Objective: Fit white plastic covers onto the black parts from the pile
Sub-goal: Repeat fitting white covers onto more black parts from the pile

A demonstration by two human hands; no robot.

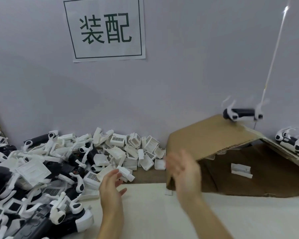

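Both hands empty, fingers spread; the pile [62, 163] along the surface's left edge lies nearest the left hand [110, 188], just beyond its fingertips; right hand [185, 171] farther.

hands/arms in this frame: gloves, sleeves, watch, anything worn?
Nothing worn that shows. The left hand and right hand are bare, no gloves, rings or tape visible. Both forearms are bare to the frame's bottom edge: no sleeves, watch or wristband. The right hand is motion-blurred, so fine detail is unclear.

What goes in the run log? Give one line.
left hand: open | right hand: open, blurred | black-and-white assembled part: over cardboard flap
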